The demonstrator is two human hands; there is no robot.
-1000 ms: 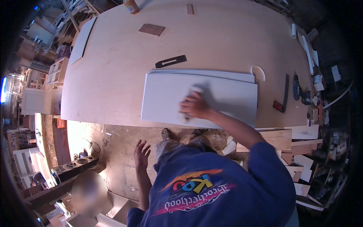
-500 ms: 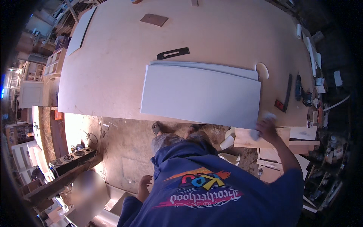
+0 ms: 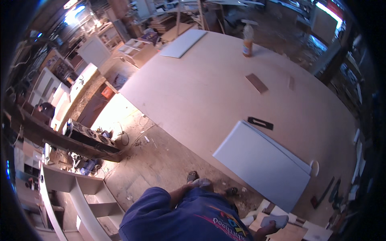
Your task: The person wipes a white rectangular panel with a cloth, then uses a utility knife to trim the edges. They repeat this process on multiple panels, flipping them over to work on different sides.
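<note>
At the lower right, beside the near corner of the white panels, my right hand (image 3: 270,229) is closed around a pale grey folded cloth (image 3: 277,220). It is above pale wood pieces (image 3: 287,231) next to the table. My left forearm reaches toward my shorts, where my left hand (image 3: 186,188) is at my side; its fingers are hidden. A small stack of white panels (image 3: 261,162) lies at the near edge of the large pale table (image 3: 193,88). Touching or close to its far side is a black slotted metal plate (image 3: 260,123).
On the table are a spray bottle (image 3: 247,43) with orange liquid, a brown wood piece (image 3: 256,83), a white panel (image 3: 184,44) and a cordless drill (image 3: 335,192). A pale shelf unit (image 3: 76,180) and a black speaker box (image 3: 90,134) stand on the left.
My view has swung left and up, so the table appears turned and its far end shows. My right hand still holds the cloth, now away from the panels' corner. My left hand has moved to my shorts.
</note>
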